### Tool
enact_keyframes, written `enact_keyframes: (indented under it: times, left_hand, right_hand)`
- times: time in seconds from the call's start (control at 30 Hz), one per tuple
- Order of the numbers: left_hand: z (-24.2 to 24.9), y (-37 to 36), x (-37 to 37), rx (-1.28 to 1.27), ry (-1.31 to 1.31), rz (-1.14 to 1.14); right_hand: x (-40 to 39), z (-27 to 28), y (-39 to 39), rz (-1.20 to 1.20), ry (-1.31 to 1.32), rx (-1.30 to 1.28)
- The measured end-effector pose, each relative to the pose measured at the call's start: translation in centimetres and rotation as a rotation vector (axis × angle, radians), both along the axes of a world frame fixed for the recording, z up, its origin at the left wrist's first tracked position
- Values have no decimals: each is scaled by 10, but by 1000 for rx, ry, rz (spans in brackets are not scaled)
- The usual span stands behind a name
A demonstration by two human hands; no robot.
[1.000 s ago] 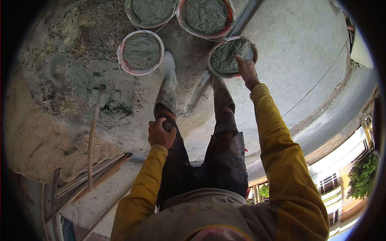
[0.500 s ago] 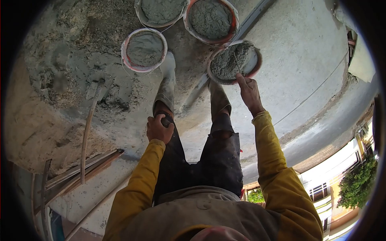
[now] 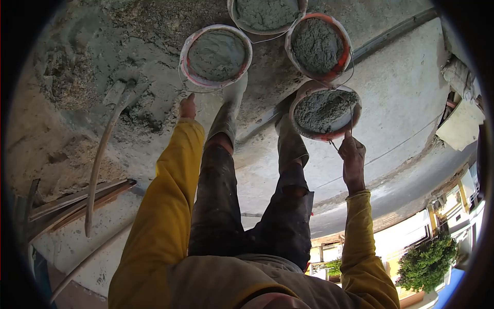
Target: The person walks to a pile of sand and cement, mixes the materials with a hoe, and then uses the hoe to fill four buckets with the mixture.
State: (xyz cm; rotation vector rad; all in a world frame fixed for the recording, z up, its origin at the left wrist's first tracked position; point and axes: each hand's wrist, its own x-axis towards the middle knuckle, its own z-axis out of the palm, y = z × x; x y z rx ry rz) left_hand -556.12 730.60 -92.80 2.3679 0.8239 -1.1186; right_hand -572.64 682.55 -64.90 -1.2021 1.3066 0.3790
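Observation:
My right hand is closed on the thin wire handle of a bucket of wet grey mortar, which tilts toward me beside my right boot. My left hand is at the wire handle on the near side of a second mortar bucket with a pale rim. Its fingers look curled at the wire, partly hidden by the back of the hand. This bucket stands in front of my left boot, filled nearly to the rim.
Two more mortar buckets stand farther off, a pale-rimmed one and a reddish one. A long-handled tool rests in the wet mortar at left. Wooden boards lie at lower left. A raised concrete edge runs diagonally.
My left hand has moved from my knee forward to the pale-rimmed bucket's handle. My right hand has drawn the bucket it holds nearer and tilted it. The view has shifted forward and down.

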Motion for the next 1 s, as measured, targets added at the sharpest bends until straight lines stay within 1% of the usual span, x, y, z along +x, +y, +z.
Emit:
enact_keyframes:
  times: [0.07,0.13,0.2,0.23,0.27,0.3,0.33,0.37,0.43,0.47,0.5,0.53,0.57,0.63,0.67,0.7,0.77,0.8,0.83,0.9,0.93,1.0]
  left_hand:
    - [26,-51,34,-64,22,546]
    - [56,-74,45,-401,156,859]
    - [84,-76,41,-589,212,913]
    - [91,-77,32,-762,188,913]
    - [112,-95,32,-899,199,976]
    - [148,-124,51,-924,250,912]
    - [144,-138,54,-859,229,826]
    - [130,-141,58,-877,237,782]
    - [116,-159,52,-947,16,791]
    - [113,-162,49,-951,9,792]
    - [117,-164,43,-944,-74,962]
    - [120,-165,36,-921,-146,1130]
    - [121,-161,34,-902,-117,1128]
    - [124,-162,45,-924,-207,982]
    - [131,-171,52,-862,-248,922]
    - [133,-172,51,-864,-232,904]
    - [130,-173,66,-692,-248,870]
    - [135,-173,67,-679,-297,726]
    - [143,-172,62,-665,-290,720]
    - [154,-177,62,-521,-395,156]
    - [156,-181,68,-527,-395,145]
    - [160,-186,75,-449,-219,-208]
  right_hand:
    - [5,1,-3,27,-29,-20]
    - [9,1,-4,33,-48,-23]
    - [12,-5,-3,42,-41,-47]
    - [15,-6,-1,33,-18,-63]
    - [19,-5,3,28,22,-80]
    - [25,-2,8,27,-2,-79]
    - [31,-1,11,14,-1,-70]
    - [36,2,13,-1,4,-67]
    - [39,1,20,133,-73,-199]
    - [36,-2,18,19,-58,-143]
    - [37,-2,23,-103,-32,-81]
    - [38,-4,27,-114,-14,-77]
    - [37,-7,30,-129,-36,-51]
    - [26,-9,31,-116,-58,-37]
    - [23,-11,32,-114,-52,-53]
    - [21,-12,33,-114,-54,-71]
    - [23,-18,32,-155,-51,-60]
    - [21,-16,33,-183,-19,-40]
    - [18,-14,35,-190,-9,-30]
    - [19,-15,32,-211,-38,-28]
    - [22,-13,32,-209,-40,-21]
    - [16,-14,30,-204,-37,-29]
